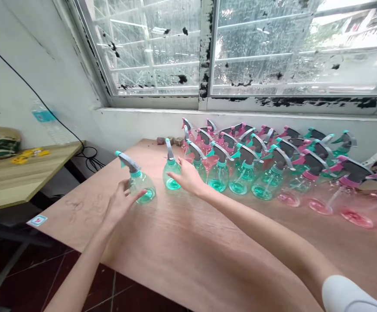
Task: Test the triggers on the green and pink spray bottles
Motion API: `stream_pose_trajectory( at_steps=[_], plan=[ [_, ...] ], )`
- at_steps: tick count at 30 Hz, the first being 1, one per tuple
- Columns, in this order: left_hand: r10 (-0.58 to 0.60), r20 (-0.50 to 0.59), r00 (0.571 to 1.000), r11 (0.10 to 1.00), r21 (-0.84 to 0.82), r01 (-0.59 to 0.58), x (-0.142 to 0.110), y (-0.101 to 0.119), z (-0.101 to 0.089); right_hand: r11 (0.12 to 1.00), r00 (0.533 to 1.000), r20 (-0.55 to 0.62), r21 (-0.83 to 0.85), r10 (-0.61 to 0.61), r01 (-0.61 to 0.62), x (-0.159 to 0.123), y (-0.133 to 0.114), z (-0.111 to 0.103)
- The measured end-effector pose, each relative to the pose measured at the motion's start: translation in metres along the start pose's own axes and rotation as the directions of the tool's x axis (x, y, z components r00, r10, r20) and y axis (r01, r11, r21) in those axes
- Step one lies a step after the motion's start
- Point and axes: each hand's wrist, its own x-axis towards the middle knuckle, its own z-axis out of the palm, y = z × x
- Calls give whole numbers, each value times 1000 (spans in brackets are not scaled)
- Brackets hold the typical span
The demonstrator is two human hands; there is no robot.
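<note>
Mostly lined up: spray bottles (245, 172) fill rows toward tabletop's (175, 242) far edge. One green bottle (144, 184) stands apart, nearer left edge; left hand (120, 199) cups it, grip unclear. Right hand (190, 177) spread at second green bottle (172, 185).

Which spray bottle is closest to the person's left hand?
The green spray bottle farthest left on the table. All the other spray bottles stand to its right, while the left hand is right beside it.

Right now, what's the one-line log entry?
left hand: cupped at translucent green plastic spray bottle | right hand: open at second such bottle, contact unclear
</note>
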Motion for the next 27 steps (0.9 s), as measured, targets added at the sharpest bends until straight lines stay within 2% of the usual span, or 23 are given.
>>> stream_pose_trajectory(
  at_steps=[5, 10, 13, 18, 21, 24, 25, 26, 27],
  plan=[
    [73, 22, 997, 992, 105, -74, 31, 0, 3, 996, 997, 5, -61, 71, -70, 18, 0, 17],
    [118, 64, 991, 987, 106, -124, 54, 5, 12, 980, 988, 33, -137, 149, -143, 19, -5, 22],
    [129, 82, 988, 986, 90, -137, 62, 7, 19, 975, 985, 71, -172, 155, -141, 4, -12, 17],
    [133, 76, 988, 987, 85, -139, 66, 11, 25, 982, 977, 194, -182, 91, -55, -39, -18, -1],
    [128, 11, 992, 986, 108, -128, 57, 18, 22, 985, 967, 251, -171, 52, -8, -66, -9, -23],
    [150, -133, 980, 983, 122, -134, 27, 26, 19, 991, 950, 313, -131, 16, 26, -93, 6, -54],
    [191, -205, 960, 978, 127, -168, 12, 29, 19, 994, 939, 344, -102, 4, 33, -102, 11, -66],
    [307, -288, 907, 950, 141, -277, -5, 32, 21, 997, 928, 371, -78, 4, 27, -111, 16, -79],
    [409, -310, 858, 912, 152, -380, -25, 35, 24, 997, 919, 395, -70, 13, 16, -119, 19, -91]
  ],
)
